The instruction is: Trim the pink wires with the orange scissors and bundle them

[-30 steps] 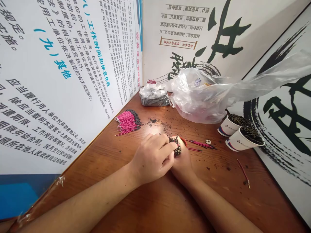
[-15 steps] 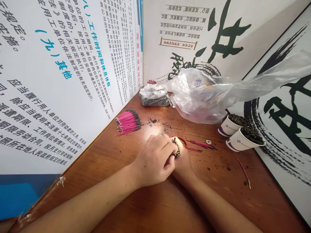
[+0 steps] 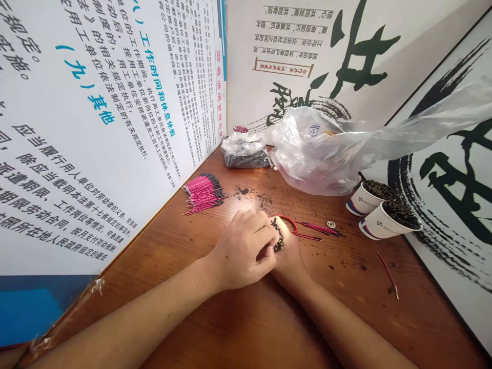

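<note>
My left hand is closed, its thumb and fingers bent together over my right hand. Small black tube pieces with gold-coloured ends show in a cluster between the two hands, apparently held in the right one. Whatever the left fingertips pinch is out of sight. Most of the right fingers are hidden behind the left hand. An orange-red loop curves beside the right hand. Several pink wires with dark ends lie just beyond it, near a small pale ring.
A fanned pile of pink wires with black ends lies left. Behind are a bag of dark pieces and a big clear plastic bag. Two paper cups of black pieces stand right, near a single wire. Printed panels enclose the table.
My left hand has lifted very slightly while its fingers stay bent at the black pieces. The right hand remains almost in place. Things on the table look the same.
</note>
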{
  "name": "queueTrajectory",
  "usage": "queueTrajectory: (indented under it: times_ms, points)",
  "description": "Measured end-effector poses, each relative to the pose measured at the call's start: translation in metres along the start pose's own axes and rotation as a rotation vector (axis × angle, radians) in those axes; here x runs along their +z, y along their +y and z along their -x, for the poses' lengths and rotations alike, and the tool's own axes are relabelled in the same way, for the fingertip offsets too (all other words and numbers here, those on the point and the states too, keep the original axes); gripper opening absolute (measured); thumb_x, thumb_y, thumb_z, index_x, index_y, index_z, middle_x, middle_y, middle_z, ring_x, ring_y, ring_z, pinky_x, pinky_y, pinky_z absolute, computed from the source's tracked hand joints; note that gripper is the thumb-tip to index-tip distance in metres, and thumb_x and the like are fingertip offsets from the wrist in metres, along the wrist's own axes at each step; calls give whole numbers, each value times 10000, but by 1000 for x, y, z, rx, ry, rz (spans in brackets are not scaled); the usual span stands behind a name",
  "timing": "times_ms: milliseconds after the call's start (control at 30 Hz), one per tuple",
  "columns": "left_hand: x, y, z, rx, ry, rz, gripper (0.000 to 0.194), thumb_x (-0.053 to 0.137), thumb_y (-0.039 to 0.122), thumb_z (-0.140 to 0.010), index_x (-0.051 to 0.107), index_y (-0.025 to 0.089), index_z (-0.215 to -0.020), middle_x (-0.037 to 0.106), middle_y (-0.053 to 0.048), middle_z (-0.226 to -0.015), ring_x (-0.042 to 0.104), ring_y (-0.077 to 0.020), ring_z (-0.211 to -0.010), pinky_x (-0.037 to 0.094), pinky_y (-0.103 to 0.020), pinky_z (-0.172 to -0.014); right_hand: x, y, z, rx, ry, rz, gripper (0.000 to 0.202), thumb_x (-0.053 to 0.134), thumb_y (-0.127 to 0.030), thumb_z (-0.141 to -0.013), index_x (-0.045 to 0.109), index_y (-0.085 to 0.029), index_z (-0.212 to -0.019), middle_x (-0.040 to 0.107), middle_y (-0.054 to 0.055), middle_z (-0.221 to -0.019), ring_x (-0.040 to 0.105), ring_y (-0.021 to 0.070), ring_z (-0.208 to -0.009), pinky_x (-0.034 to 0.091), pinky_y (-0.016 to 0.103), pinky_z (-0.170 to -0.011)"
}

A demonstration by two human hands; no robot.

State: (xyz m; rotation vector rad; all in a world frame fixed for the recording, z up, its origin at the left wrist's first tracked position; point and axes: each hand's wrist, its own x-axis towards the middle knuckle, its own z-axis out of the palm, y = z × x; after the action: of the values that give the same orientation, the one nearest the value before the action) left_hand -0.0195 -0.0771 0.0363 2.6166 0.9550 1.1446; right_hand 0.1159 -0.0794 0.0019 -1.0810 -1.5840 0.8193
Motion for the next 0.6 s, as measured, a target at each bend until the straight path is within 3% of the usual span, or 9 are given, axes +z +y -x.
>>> queueTrajectory:
  times_ms: [200, 433, 533, 600]
  points:
    - [0, 2, 1, -108, 108, 222, 127, 488, 67, -711, 464, 191, -712, 472, -12, -727, 435, -156, -706, 383, -320, -670, 0, 1, 1, -3, -36, 15, 204, 624, -163, -689, 439, -225, -748, 494, -54, -664, 424, 115, -588, 383, 240, -541]
    - [-10, -12, -3, -311, 379, 536, 142, 456, 102, -821, 384, 206, -757, 428, 23, -714, 422, -115, -657, 384, -264, -616, -1, -2, -2, -80, -5, 85, 125, 618, -204, -775, 500, -218, -815, 551, -25, -696, 499, 139, -609, 434, 258, -585]
    - [-7, -22, -5, -440, 435, 660, 142, 443, 128, -847, 361, 207, -761, 429, 34, -715, 418, -95, -625, 374, -242, -599, -3, -2, -2, -18, 56, 45, 144, 629, -251, -800, 491, -220, -775, 552, -27, -656, 506, 136, -574, 434, 259, -558]
    - [-4, -26, -6, -518, 413, 705, 148, 459, 147, -844, 359, 202, -750, 427, 39, -709, 411, -86, -613, 363, -231, -593, -4, -1, -1, 57, 91, -17, 167, 636, -301, -821, 497, -218, -781, 531, -38, -597, 490, 132, -525, 417, 260, -516]
